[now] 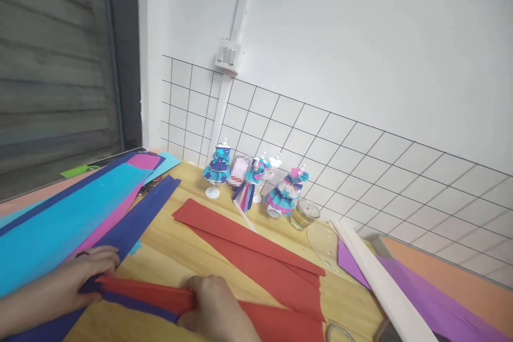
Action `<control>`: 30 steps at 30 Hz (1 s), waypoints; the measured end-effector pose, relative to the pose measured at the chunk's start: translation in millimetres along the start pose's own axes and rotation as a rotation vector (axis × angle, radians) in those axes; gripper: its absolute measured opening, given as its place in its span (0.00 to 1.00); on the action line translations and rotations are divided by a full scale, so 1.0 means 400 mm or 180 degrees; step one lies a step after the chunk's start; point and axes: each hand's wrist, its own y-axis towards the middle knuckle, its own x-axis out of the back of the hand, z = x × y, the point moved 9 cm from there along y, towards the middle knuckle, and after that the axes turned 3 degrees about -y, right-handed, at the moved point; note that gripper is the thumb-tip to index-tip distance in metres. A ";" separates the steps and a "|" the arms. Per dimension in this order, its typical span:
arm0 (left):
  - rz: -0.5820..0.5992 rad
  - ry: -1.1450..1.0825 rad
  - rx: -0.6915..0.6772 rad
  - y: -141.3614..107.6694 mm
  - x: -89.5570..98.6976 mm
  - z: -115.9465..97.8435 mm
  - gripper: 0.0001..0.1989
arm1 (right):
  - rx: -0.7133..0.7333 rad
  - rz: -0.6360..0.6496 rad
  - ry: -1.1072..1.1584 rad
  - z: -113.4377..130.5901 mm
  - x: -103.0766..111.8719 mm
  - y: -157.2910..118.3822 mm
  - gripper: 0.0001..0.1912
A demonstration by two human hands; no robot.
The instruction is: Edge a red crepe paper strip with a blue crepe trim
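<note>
My left hand (91,271), with a dark ring on one finger, is closed on the near end of a red crepe paper strip (148,293) and the dark blue paper along its lower edge. Part of that red strip passes into my closed right hand (218,307), whose fingertips are partly hidden. More red paper runs on to the right of this hand. Beneath my left hand lies a long dark blue crepe paper strip (138,219). A folded red crepe paper sheet (256,251) rests flat on the wooden table (160,256), beyond my right hand.
Light blue paper (72,211) and pink paper lie stacked at left. Several miniature dress forms in paper dresses, one blue (218,165), stand at the back near a glass cup (304,215). Purple paper (433,294) and a long white roll (380,278) lie right, below a wire grid (304,104).
</note>
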 end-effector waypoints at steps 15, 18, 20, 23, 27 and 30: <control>-0.0161 0.0029 0.0164 -0.078 -0.013 0.101 0.05 | -0.0081 0.0191 -0.0042 -0.018 -0.049 -0.013 0.08; -0.0418 0.0090 0.0267 -0.080 0.001 0.106 0.11 | -0.0254 0.0167 0.0066 -0.037 -0.047 -0.011 0.09; -0.0586 0.0047 0.0480 -0.081 0.012 0.118 0.17 | -0.0390 0.0116 0.0100 -0.050 -0.043 -0.009 0.10; -0.0575 -0.0170 0.0937 -0.080 0.008 0.145 0.20 | -0.0475 0.0173 0.0179 -0.064 -0.050 -0.003 0.09; -0.0437 -0.0334 0.1193 -0.072 -0.003 0.162 0.15 | -0.0585 0.0220 0.0410 -0.088 -0.066 0.003 0.10; -0.0329 -0.0405 0.1214 -0.069 0.000 0.167 0.11 | -0.0687 0.0238 0.0614 -0.115 -0.074 0.004 0.15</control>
